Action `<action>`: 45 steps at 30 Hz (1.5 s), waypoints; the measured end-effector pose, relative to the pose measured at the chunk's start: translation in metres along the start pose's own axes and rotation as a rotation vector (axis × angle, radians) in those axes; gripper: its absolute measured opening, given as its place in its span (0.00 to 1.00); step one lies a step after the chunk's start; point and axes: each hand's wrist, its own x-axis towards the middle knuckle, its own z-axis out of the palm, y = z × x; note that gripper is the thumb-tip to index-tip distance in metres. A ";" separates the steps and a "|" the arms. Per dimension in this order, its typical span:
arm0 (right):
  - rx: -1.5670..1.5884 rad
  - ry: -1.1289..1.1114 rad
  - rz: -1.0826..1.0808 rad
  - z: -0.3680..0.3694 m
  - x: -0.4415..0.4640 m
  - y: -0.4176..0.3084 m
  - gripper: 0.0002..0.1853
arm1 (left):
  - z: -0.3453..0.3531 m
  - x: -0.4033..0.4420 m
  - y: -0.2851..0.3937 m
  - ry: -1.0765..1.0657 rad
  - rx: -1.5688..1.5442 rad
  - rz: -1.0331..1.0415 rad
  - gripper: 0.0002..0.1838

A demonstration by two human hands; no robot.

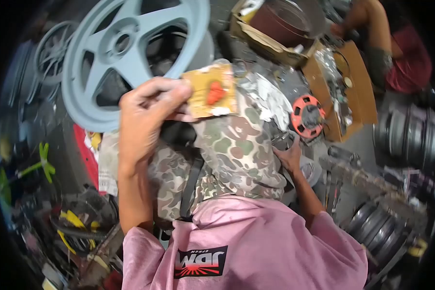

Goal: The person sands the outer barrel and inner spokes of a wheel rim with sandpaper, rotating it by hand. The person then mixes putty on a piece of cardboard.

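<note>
My left hand [152,108] is raised over my lap, its thumb and fingers pinching the edge of a yellow-brown square sheet [200,104]. A blob of orange-red material [215,93] sits on that sheet. Behind the hand stands a large light-grey wheel rim [99,79] with wide spokes. Down by my right knee, my right hand [290,155] has its fingers around a dark round container [282,141], partly hidden by the leg. White crumpled cloth [270,101] and a red-orange reel [308,116] lie just beyond it.
An open cardboard box [360,92] with plastic-wrapped items is at the upper right, beside a box [270,46] holding a brown drum. Another person [411,63] sits at the far upper right. More wheels [408,135] stand at right. Cables and tools [77,232] clutter the lower left.
</note>
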 end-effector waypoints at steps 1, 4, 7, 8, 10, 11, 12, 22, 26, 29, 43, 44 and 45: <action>-0.002 -0.058 0.076 0.021 0.013 0.005 0.50 | 0.001 0.001 0.001 0.000 -0.009 -0.015 0.11; -0.014 -0.154 0.133 0.061 0.036 0.016 0.51 | 0.003 0.004 0.002 -0.026 -0.042 -0.056 0.10; 0.001 -0.174 0.130 0.068 0.041 0.029 0.51 | 0.009 0.006 0.000 -0.021 -0.062 -0.062 0.09; 0.064 -0.180 0.113 0.065 0.039 0.034 0.51 | 0.010 0.006 -0.001 -0.026 -0.083 -0.066 0.08; 0.132 -0.186 0.093 0.060 0.031 0.049 0.50 | 0.012 0.006 0.000 -0.035 -0.086 -0.097 0.08; 0.018 -0.194 0.108 0.060 0.025 0.063 0.50 | 0.013 0.006 0.000 -0.034 -0.087 -0.113 0.08; -0.099 -0.202 0.124 0.058 0.017 0.076 0.49 | 0.013 0.005 -0.001 -0.032 -0.086 -0.113 0.08; -0.256 -0.017 -0.086 0.009 -0.022 0.060 0.22 | 0.009 0.005 -0.005 -0.053 -0.186 -0.038 0.12; -0.116 -0.079 0.028 0.005 -0.025 0.046 0.16 | 0.008 0.004 0.000 -0.004 -0.159 -0.018 0.13; -0.284 -0.119 0.081 -0.019 -0.034 0.037 0.19 | 0.007 0.002 -0.003 0.042 -0.021 0.014 0.10; -0.528 -0.060 0.420 -0.161 -0.125 0.105 0.15 | -0.034 0.015 -0.012 0.075 0.070 0.087 0.15; -0.543 -0.055 0.348 -0.149 -0.128 0.114 0.14 | -0.038 0.017 -0.012 0.088 0.097 0.085 0.15; -0.555 -0.052 0.276 -0.137 -0.131 0.124 0.13 | -0.039 0.018 -0.011 0.101 0.127 0.082 0.15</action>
